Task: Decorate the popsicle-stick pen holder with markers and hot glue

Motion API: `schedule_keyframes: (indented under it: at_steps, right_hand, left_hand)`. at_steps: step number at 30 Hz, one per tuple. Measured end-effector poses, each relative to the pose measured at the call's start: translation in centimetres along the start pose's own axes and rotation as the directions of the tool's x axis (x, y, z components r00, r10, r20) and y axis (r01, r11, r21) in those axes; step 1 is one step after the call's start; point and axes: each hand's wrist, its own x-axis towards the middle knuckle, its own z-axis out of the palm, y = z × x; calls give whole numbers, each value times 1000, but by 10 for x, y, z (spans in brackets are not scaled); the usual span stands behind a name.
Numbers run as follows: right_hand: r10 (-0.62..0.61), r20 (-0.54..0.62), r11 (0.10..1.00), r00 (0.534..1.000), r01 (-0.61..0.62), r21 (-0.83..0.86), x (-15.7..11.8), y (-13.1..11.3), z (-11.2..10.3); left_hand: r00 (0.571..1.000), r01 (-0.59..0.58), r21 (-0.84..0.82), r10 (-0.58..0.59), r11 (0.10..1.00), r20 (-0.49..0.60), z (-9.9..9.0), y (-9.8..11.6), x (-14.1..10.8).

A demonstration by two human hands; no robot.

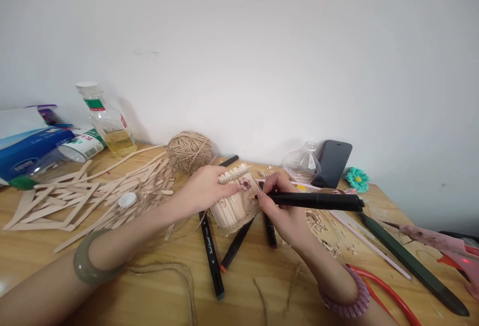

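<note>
My left hand [207, 186] grips a small holder made of upright popsicle sticks [229, 210], with twine bands round its upper and lower parts. A dark red flower is drawn on its side, near my left fingertips. Fainter outlines show on the sticks further left. Between the fingers of my right hand [286, 206] lies a black marker pen [318, 200], its tip end close to the holder's side. Whether the tip touches the wood I cannot tell. Beneath the holder, more black markers [211, 256] lie on the wooden table [149, 296].
Loose popsicle sticks [90, 196] are heaped on the left, near a ball of twine [189, 151] and a glass bottle [112, 126]. A phone [335, 164] leans on the wall. Right lie a green-handled tool [415, 263], pink scissors [434, 236] and red handles [389, 291].
</note>
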Motion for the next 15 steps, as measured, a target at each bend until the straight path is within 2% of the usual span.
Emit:
schedule_keyframes:
  at_steps: [11, 15]
  right_hand:
    - [-9, 48, 1000, 999, 9, 1, 1, 0, 0]
    - [-2, 27, 1000, 1000, 2, 16, 1, -1, 0]
  left_hand:
    - [999, 27, 55, -25, 998, -32, 0, 0, 2]
    - [999, 10, 38, -8, 999, -33, 1, -2, 2]
